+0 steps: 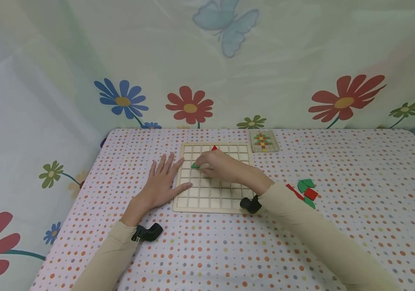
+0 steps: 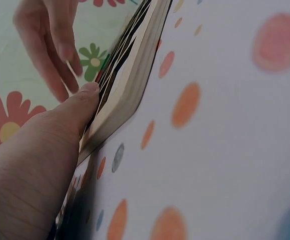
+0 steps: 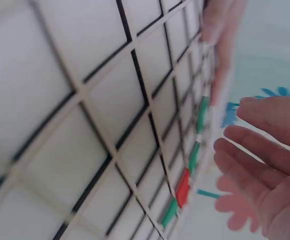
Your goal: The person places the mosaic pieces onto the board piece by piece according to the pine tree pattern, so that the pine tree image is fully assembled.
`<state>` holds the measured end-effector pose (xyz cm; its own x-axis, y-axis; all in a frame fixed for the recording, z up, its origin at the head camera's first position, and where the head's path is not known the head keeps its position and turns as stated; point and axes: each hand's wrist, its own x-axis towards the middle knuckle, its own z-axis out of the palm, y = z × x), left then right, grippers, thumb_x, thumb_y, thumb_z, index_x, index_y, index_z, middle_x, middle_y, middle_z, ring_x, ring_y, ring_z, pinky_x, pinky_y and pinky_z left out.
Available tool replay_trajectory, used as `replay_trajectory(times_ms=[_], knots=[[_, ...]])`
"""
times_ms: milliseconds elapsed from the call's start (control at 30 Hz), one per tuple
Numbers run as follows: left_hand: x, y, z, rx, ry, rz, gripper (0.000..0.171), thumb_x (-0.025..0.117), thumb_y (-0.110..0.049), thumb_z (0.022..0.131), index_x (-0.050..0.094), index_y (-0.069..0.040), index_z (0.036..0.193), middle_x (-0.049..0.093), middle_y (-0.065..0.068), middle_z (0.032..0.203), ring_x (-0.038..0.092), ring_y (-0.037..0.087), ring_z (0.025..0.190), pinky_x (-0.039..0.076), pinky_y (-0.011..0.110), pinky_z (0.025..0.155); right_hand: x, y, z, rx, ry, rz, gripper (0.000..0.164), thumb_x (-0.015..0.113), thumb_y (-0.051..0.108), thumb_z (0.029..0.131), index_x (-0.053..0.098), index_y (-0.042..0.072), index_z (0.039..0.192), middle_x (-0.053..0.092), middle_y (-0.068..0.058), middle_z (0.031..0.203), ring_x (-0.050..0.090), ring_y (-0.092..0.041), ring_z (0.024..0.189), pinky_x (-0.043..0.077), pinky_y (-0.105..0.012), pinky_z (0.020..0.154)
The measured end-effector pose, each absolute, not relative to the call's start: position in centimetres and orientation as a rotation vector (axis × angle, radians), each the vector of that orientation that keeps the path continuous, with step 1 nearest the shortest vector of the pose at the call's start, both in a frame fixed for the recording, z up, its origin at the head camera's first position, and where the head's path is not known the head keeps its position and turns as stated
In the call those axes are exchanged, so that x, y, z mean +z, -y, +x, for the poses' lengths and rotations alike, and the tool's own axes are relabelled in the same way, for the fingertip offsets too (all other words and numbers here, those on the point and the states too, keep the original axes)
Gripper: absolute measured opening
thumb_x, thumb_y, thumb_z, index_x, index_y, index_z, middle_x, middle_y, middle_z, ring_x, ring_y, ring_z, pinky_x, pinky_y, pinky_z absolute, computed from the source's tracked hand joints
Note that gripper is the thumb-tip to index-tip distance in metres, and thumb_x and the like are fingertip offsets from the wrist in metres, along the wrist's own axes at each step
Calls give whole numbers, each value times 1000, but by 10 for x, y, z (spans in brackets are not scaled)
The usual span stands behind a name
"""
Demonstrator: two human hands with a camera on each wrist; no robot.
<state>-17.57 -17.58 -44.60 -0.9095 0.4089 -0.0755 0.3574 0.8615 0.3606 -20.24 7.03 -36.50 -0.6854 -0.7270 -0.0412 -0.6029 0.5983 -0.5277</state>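
Note:
A wooden grid board (image 1: 192,204) lies flat on the table. My left hand (image 1: 161,186) is spread at its left side, with thumb and fingertips on the frame; the left wrist view shows the thumb (image 2: 79,107) on the edge. Over the upper middle of the board hovers my right hand (image 1: 225,165), its fingers bent beside a green piece (image 1: 195,165). In the right wrist view those fingers (image 3: 250,165) are loosely curved, apart from the thumb, with nothing visible between them. A red triangle (image 1: 214,148) shows near the top row. Other pieces set in the board, including a red one (image 3: 183,189), are hidden from the head view.
Right of the board lie loose pieces: green ones (image 1: 308,183), a red square (image 1: 310,194) and a thin red strip (image 1: 294,191). A small pattern card (image 1: 263,141) with a tree design sits beyond the board's upper right corner. A flowered curtain (image 1: 280,81) hangs behind the table.

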Motion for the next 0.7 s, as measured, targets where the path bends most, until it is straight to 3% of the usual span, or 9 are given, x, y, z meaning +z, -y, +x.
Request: replay_trajectory(times_ms=[233,700], knots=[[-449,175,-177,532,-2886,606,91,53,-65,101,18,-18,170,1,14,175,-9,36,161,-8,61,126,-350,-126,-166,-694,-2621,-1015,27,73,6,98,75,1,125,66,-16,137,61,-37,129,51,-52,106],[-447,178,-173,562,-2902,622,91,58,-61,100,20,-16,169,4,17,175,-6,38,161,-6,63,126,-381,-239,-121,-710,-2767,-656,26,82,4,89,78,7,115,68,-9,120,63,-33,112,58,-52,91]])
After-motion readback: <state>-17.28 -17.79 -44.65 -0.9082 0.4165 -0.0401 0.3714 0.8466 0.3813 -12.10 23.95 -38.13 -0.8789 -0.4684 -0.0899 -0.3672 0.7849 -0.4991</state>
